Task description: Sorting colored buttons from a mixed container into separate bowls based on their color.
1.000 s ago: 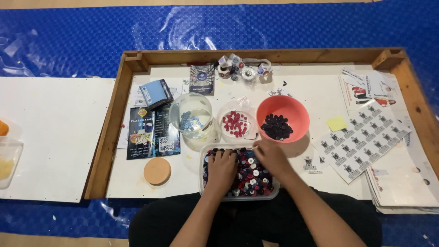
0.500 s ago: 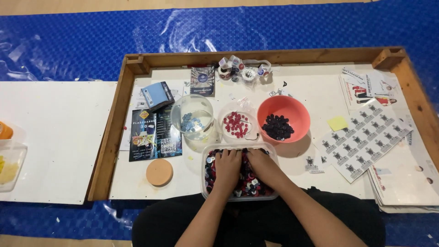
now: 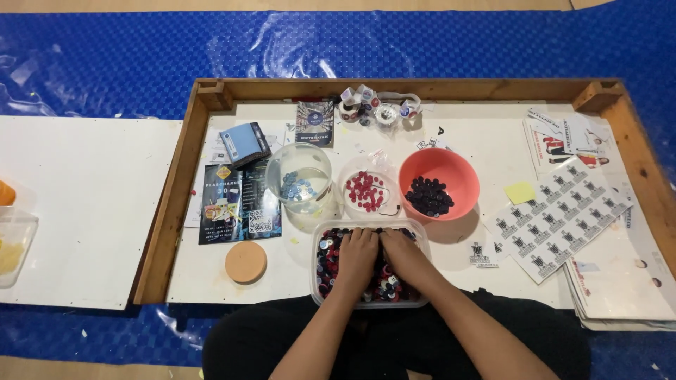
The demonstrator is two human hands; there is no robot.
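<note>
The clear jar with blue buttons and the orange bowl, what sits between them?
A small clear bowl of red buttons, seen in the head view.

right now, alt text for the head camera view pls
Both hands, left hand and right hand, rest in a clear tub of mixed buttons inside a wooden tray. Behind it stand a glass jar of blue buttons, a bowl of red ones and an orange bowl of dark ones.
</note>
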